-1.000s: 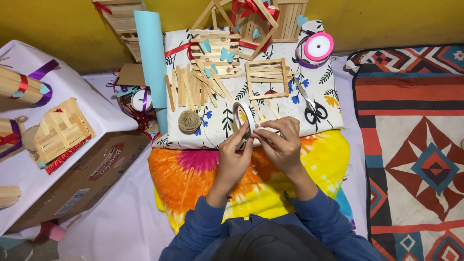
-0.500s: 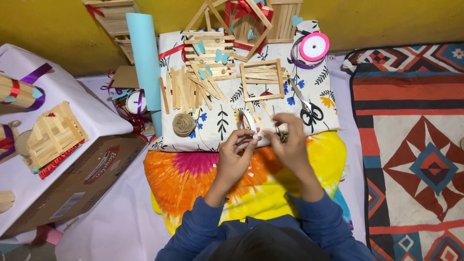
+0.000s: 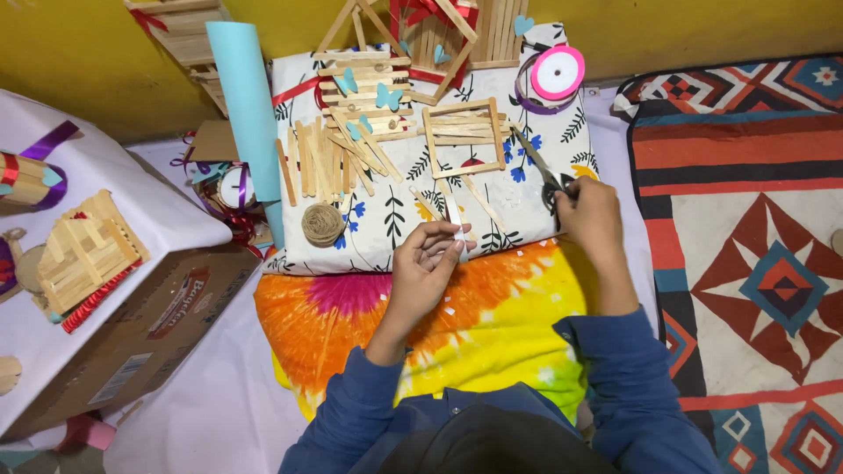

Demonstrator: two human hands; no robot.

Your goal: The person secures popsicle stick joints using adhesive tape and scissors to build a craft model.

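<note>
Counting across the spread: one pair of scissors (image 3: pixel 543 175), one ball of twine (image 3: pixel 322 224), one pink ribbon spool (image 3: pixel 558 72), one rolled sheet of light blue paper (image 3: pixel 250 114). One square stick frame (image 3: pixel 464 138) sits there too. Three blue paper butterflies (image 3: pixel 388 96) show clearly on the stick panel. Loose craft sticks (image 3: pixel 316 160): too many to tally.

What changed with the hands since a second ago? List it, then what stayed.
The right hand moved away from the left hand, out to the right, onto the scissors on the floral cloth. The left hand keeps holding the small white tape roll. The twine ball, craft sticks and pink ribbon spool stayed put.
</note>
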